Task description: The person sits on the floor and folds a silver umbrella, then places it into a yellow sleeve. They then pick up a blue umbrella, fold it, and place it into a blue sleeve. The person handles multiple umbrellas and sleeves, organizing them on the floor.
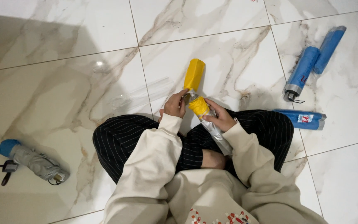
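Note:
I sit cross-legged on a marble floor. My left hand [175,104] grips the open end of a yellow sleeve cover [194,74] that points away from me. My right hand [219,118] holds a folded umbrella [206,114], yellow at the tip and silver along its body, which lies across my lap. The umbrella's yellow tip sits right at the sleeve's mouth, between both hands.
A silver folded umbrella with a blue end [34,161] lies at my left. Two blue umbrella pieces [311,66] rest at the far right, and another blue folded umbrella [301,119] lies beside my right knee. A clear plastic wrapper [141,94] lies in front.

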